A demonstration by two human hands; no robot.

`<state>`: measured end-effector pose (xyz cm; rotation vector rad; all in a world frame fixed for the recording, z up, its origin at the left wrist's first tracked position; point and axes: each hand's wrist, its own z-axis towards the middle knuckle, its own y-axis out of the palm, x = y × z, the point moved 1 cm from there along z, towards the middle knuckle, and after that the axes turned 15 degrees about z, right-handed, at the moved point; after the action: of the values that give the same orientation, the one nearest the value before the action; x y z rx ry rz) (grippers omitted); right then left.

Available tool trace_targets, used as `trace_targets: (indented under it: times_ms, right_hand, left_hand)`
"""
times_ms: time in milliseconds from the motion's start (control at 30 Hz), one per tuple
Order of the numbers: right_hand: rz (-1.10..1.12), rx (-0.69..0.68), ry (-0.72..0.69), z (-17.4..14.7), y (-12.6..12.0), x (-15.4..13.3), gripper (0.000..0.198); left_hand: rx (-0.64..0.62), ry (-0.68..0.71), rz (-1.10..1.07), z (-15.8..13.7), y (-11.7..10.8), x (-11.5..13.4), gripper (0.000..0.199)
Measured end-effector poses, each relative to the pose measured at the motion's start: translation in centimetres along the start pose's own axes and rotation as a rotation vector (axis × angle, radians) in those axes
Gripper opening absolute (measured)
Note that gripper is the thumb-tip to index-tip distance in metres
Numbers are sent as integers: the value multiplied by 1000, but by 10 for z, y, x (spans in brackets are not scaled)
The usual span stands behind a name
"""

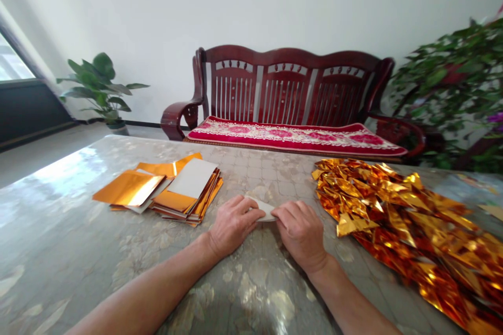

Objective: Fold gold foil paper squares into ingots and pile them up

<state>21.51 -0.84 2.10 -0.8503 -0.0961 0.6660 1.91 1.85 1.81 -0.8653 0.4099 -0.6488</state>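
Observation:
Between my two hands, just above or on the table, is a small folded piece of paper [266,211] with its pale side showing. My left hand [237,221] pinches its left end, and the fingers of my right hand [300,230] are closed on its right end. Parts of the paper are hidden under my fingers. To the left of my left hand lies a loose stack of gold foil paper sheets [175,201], with a pale-backed sheet [193,178] on top. A large heap of folded gold foil pieces [387,207] spreads to the right of my right hand.
The table [78,251] has a glossy patterned cover. Behind its far edge stands a dark red wooden bench [288,89] with a red floral cushion [283,133]. A potted plant [98,86] is at left, leafy plants [451,84] at right. Clear plastic [467,188] lies by the heap.

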Motion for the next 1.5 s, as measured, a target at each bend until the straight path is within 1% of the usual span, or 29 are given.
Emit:
trace_targets:
  times_ms: [133,267,367,400,467,533,600,733,800,867,967,1100,1200,1267,1367,1500]
  right_hand:
    - [-100,-12,-30,1,-4,-3,17]
    - [-104,57,-95,1,-12,-7,15]
    - [-98,71,-122,1,-12,-8,14]
    - [-98,50,-113,2,-10,-7,14]
    - [-84,-24,-81,1,-4,-5,14]
    - [-43,-101,-47,0,3,-2,12]
    - [12,-148,-2,-2,9,2,10]
    - [147,-176,110,-6,13,10,11]
    - [211,-200,146,-8,13,13,12]
    - [262,-236,154,-8,13,14,10]
    - [296,-268,155,-8,12,15,11]
    - [270,-244,145,-8,9,17,7]
    - [235,-232,122,-8,8,19,9]
    - [226,-237,119,-8,8,21,10]
    - [228,-259,141,-8,9,24,9]
    - [228,-291,199,-8,9,26,11]
  left_hand:
    - [-31,34,39,-1,5,1,18]
    - [30,100,36,-2,1,4,23]
    - [40,60,42,-2,2,2,26]
    - [15,33,53,-2,3,1,26]
    - [-76,-6,72,-1,7,0,24]
    - [-180,-19,79,-1,10,-1,23]
    - [-253,-5,81,-1,12,0,23]
    - [-337,62,74,1,14,1,25]
    - [-363,49,87,2,13,0,29]
    - [-374,-2,115,4,12,0,32]
    - [-382,-49,138,5,10,0,30]
    - [-390,-50,145,3,10,-2,28]
    - [-375,-19,99,1,12,-3,24]
    - [-365,-11,59,1,13,-4,26]
    - [-377,-39,43,1,14,-4,32]
    - [-386,-73,54,2,14,-3,31]
